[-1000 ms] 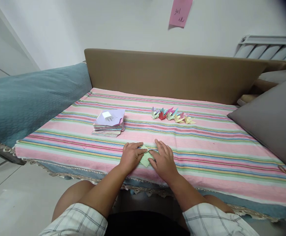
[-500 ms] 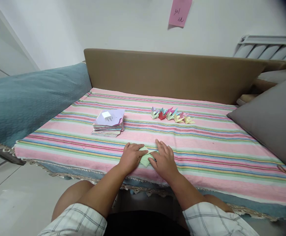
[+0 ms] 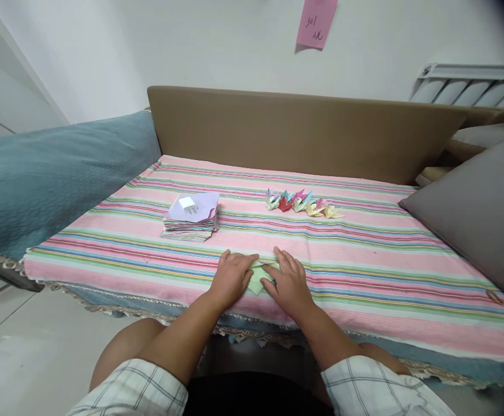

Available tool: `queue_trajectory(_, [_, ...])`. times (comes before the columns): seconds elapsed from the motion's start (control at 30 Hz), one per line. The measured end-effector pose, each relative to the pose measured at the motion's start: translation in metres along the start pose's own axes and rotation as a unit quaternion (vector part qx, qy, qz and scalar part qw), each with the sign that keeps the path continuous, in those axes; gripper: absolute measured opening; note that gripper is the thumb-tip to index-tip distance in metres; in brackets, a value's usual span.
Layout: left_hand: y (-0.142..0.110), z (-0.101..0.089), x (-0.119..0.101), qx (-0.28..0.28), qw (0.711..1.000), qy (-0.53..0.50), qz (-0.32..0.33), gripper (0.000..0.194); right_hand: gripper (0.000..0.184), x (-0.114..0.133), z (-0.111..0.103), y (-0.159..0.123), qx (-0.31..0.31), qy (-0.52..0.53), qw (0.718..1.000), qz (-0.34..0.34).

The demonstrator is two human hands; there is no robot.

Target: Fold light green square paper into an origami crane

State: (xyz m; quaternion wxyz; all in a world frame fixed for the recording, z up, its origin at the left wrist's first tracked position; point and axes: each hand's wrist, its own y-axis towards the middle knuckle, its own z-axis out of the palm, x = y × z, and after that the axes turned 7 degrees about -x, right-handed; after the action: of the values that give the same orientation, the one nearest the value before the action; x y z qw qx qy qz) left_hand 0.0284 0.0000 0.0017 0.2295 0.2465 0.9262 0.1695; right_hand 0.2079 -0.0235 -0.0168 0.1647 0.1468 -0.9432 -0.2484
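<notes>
A light green sheet of origami paper (image 3: 258, 281), partly folded, lies on the striped cloth near the front edge. My left hand (image 3: 232, 278) grips its left side, thumb at the paper and index finger along the top edge. On the opposite side my right hand (image 3: 290, 281) grips it between thumb and index finger, the other fingers stretched forward over the cloth. Parts of the paper are hidden under both hands. Beyond them stand several folded paper cranes (image 3: 300, 202) in two close rows, in mixed colours.
A stack of coloured paper (image 3: 190, 225) sits to the left, with a white charger plug (image 3: 187, 204) on top. The striped cloth (image 3: 364, 242) covers the sofa seat. A grey cushion (image 3: 485, 214) leans at the right, and the brown backrest (image 3: 303, 136) rises behind.
The top flap of the green paper has shifted and now lies flatter towards the upper edge. My left index finger has moved slightly forward and right; my right hand has barely moved.
</notes>
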Motion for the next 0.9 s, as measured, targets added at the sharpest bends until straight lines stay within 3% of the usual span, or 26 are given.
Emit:
queue_trajectory(0.2, [-0.007, -0.001, -0.010, -0.052, 0.994, 0.053, 0.079, 0.016, 0.029, -0.004, 0.001, 0.000, -0.003, 0.018, 1.000, 0.006])
queue_trajectory(0.57, [-0.011, 0.006, -0.013, -0.047, 0.995, 0.071, 0.054, 0.029, 0.023, -0.006, 0.000, 0.002, -0.036, 0.049, 0.998, 0.011])
queue_trajectory(0.9, [-0.008, 0.007, -0.019, -0.038, 0.994, 0.094, 0.045, 0.026, 0.019, -0.007, -0.004, 0.003, -0.030, 0.083, 0.996, 0.019])
